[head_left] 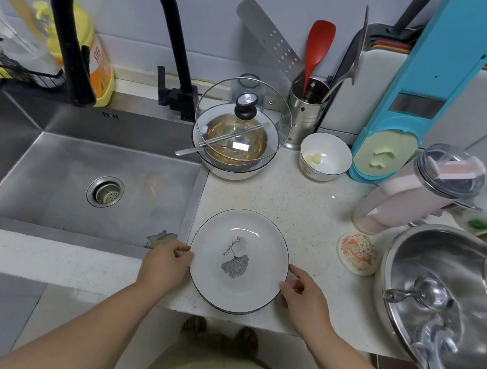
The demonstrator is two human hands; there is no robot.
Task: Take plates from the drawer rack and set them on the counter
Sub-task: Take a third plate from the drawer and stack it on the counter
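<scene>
A steel sink (79, 177) fills the left side, its black faucet (102, 31) arching above. Right of it runs the speckled surface (309, 210), with a large steel pot (447, 301) at its right edge. Toward the back edge, a glass lid (240, 120) rests on a white bowl. At the front edge, just beside the sink, lies a white plate (239, 259) with a leaf print. The left hand (163, 266) pinches its left rim and the right hand (305, 294) its right rim, each grip closed on the plate.
</scene>
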